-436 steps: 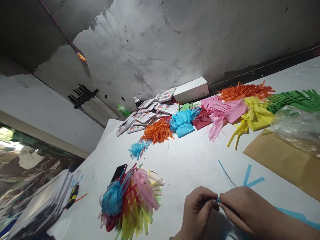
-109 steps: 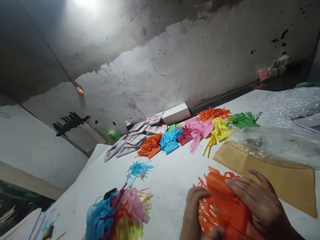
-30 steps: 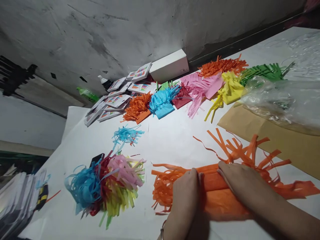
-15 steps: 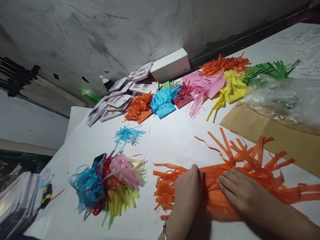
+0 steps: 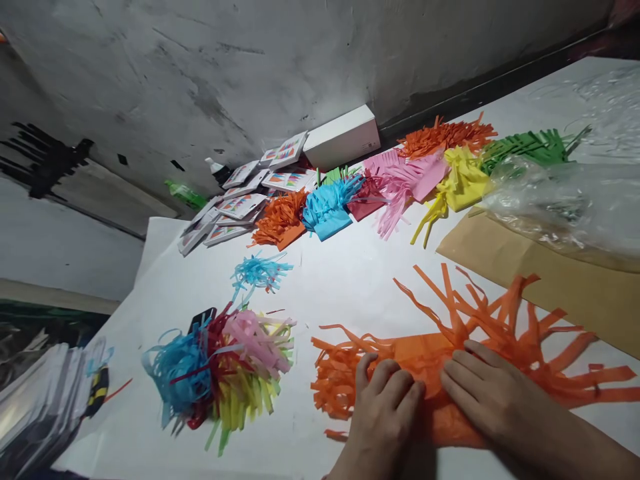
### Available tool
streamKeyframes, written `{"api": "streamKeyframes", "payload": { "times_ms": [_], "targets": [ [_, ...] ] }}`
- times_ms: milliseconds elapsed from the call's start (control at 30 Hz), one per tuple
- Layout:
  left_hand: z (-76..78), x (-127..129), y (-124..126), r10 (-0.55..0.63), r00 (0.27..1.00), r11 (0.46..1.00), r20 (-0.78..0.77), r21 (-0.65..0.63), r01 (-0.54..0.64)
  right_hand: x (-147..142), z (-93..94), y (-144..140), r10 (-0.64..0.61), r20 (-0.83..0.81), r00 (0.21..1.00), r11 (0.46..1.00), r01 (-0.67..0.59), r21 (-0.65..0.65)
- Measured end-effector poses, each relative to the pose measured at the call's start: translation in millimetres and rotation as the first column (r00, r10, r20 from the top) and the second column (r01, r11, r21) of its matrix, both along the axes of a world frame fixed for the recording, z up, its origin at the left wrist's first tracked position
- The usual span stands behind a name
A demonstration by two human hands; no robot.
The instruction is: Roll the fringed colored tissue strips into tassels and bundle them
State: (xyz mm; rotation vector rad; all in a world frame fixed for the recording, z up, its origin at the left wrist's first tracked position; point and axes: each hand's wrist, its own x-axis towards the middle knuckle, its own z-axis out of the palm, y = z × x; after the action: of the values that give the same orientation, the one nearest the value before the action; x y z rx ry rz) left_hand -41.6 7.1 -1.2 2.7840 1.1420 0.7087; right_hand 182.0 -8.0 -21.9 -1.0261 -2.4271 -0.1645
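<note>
Both hands, left hand [image 5: 387,407] and right hand [image 5: 487,393], lie flat and open on the orange fringed paper [image 5: 450,360], pressing it to the counter [image 5: 350,280]. Looks early: fringe cut, nothing bundled, unlike the mixed pile [image 5: 220,367].

Makeshift craft workshop: rough plastered wall [image 5: 280,60], paper-covered table [image 5: 350,273], heaps of fringed coloured paper [image 5: 425,173], stacked card packs [image 5: 235,207].

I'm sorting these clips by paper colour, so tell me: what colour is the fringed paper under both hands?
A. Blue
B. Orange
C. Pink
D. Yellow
B. Both the left hand and the right hand press flat on the orange fringed paper, whose cut strips fan out on either side across the white table.
</note>
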Motion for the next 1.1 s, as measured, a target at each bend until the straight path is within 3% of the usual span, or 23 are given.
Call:
{"api": "streamKeyframes", "payload": {
  "times_ms": [100, 233, 400, 500, 600, 700, 833, 967, 1100],
  "targets": [
    [-1.8, -4.6, -5.2, 0.043, 0.998, 0.998, 0.043, -0.038, -0.041, 6.7, -3.3, -2.1, -0.023, -0.082, 0.996, 0.996, 0.016, -0.086],
    [-0.5, -2.7, -5.1, 0.236, 0.965, 0.967, 0.118, -0.130, -0.220, 6.0, 5.1, 6.3, -0.171, -0.124, 0.977, 0.975, 0.150, -0.166],
    [-2.8, 2.4, 10.7, 0.382, 0.917, 0.907, -0.117, -0.143, -0.396, -3.2, 17.7, 20.9, -0.340, 0.130, 0.931, 0.928, 0.355, -0.114],
    [-7.1, 4.0, 16.4, 0.392, 0.898, 0.899, -0.199, -0.124, -0.420, -7.0, 22.2, 21.9, -0.368, 0.116, 0.923, 0.922, 0.378, -0.086],
    [-8.6, 4.1, 16.3, 0.389, 0.897, 0.901, -0.209, -0.119, -0.418, -11.7, 21.4, 19.4, -0.182, -0.034, 0.983, 0.982, 0.180, -0.057],
    [-3.5, 2.7, 13.3, 0.393, 0.905, 0.903, -0.161, -0.118, -0.413, -15.0, 16.1, 17.9, 0.019, -0.105, 0.994, 0.997, -0.027, -0.076],
    [9.8, 1.4, 9.7, 0.256, 0.966, 0.964, -0.039, -0.071, -0.258, -11.3, 12.8, 16.6, 0.021, -0.146, 0.989, 0.991, -0.040, -0.131],
    [16.1, 3.4, 9.3, 0.111, 0.992, 0.994, -0.051, 0.016, -0.111, -10.2, 16.8, 13.9, 0.015, -0.169, 0.986, 0.972, -0.054, -0.230],
    [15.1, 4.8, 8.4, 0.022, 0.999, 0.999, -0.047, 0.046, -0.020, -16.5, 16.0, 13.2, -0.009, -0.030, 1.000, 0.994, 0.005, -0.108]
  ]
}}
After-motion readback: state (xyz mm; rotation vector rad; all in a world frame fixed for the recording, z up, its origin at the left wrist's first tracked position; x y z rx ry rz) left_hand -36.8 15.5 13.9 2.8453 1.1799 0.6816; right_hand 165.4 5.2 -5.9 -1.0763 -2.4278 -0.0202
